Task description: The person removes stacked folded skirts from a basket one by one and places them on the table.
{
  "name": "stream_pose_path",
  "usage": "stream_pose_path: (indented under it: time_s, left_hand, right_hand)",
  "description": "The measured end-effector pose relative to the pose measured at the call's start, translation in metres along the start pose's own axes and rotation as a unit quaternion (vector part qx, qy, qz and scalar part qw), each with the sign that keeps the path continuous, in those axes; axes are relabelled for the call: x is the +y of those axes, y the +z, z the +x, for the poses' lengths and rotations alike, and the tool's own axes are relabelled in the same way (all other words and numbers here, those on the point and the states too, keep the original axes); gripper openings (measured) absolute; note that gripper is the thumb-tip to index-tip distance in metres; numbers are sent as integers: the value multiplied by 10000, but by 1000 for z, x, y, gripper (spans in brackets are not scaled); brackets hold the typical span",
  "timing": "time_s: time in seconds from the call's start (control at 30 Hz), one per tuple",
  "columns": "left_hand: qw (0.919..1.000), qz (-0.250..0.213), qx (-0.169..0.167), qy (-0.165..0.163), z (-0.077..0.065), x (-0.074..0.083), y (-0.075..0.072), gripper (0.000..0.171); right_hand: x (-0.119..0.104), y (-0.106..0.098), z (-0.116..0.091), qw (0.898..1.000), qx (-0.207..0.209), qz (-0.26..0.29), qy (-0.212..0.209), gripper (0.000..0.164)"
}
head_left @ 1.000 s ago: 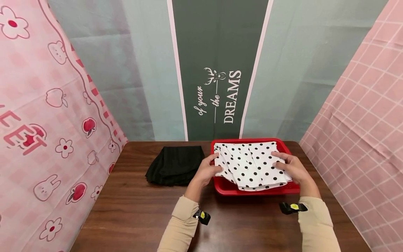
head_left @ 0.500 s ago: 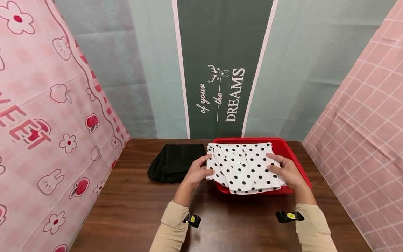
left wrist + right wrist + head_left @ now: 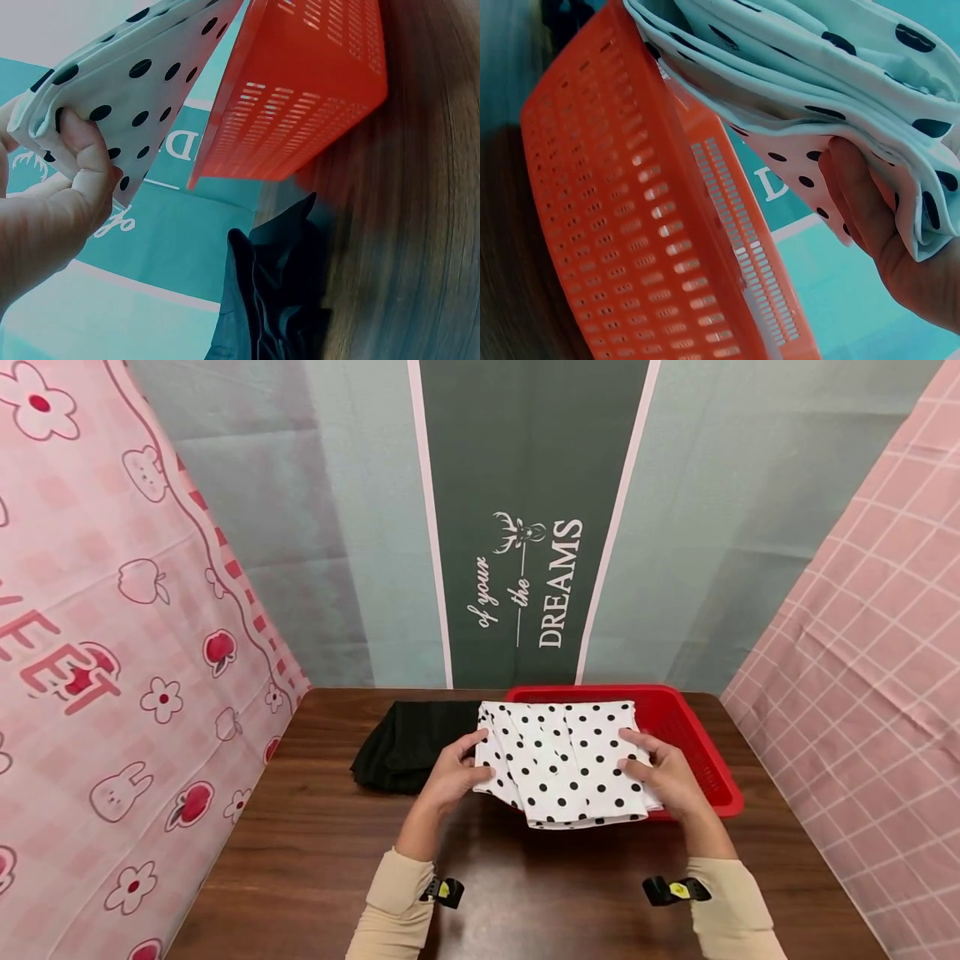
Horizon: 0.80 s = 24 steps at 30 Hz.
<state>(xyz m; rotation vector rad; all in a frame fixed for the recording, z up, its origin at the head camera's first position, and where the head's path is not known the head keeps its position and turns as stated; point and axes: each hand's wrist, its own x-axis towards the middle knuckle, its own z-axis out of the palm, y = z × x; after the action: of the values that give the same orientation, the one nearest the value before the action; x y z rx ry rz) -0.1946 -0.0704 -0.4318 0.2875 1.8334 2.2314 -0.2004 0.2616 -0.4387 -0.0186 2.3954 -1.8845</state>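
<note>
A folded white cloth with black polka dots (image 3: 562,764) is held up level between my two hands. My left hand (image 3: 452,772) grips its left edge, thumb on one face and fingers on the other, as the left wrist view shows. The right hand (image 3: 667,772) pinches the opposite edge the same way; several fabric layers (image 3: 810,90) show there. Below and behind the cloth stands a red perforated basket (image 3: 693,735), partly covered by it in the head view. A folded black cloth (image 3: 405,747) lies on the table left of the basket, near my left hand.
The brown wooden table (image 3: 315,860) ends at a green-grey printed curtain (image 3: 510,460) at the back. Pink patterned curtains close off the left (image 3: 150,652) and right (image 3: 855,693) sides.
Both hands have carried the polka-dot cloth leftward and slightly toward me, uncovering more of the basket's right side. The cloth's left edge now overlaps the black cloth in view.
</note>
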Motion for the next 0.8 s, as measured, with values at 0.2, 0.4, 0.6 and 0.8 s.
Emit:
stream_pose_path:
  time_s: [0.2,0.4,0.6,0.8]
  left_hand:
    - [9997,43,220,62,3,-13,-13,70]
    - [9992,-97,370,151,-3,-18,-21,67]
    - [9983,-83,548,173,-11,-17,-29,66]
    - [9968,185,749,199,-19,-16,-43,62]
  right_hand:
    - [-1,10,-2,9999,115,-17,50,55]
    - [-1,20,-4,9999,102,-24,-11,52]
    - [-1,30,-4,9999,101,101,-62,49]
    - [-2,44,-3,9994,4,323,-82,48]
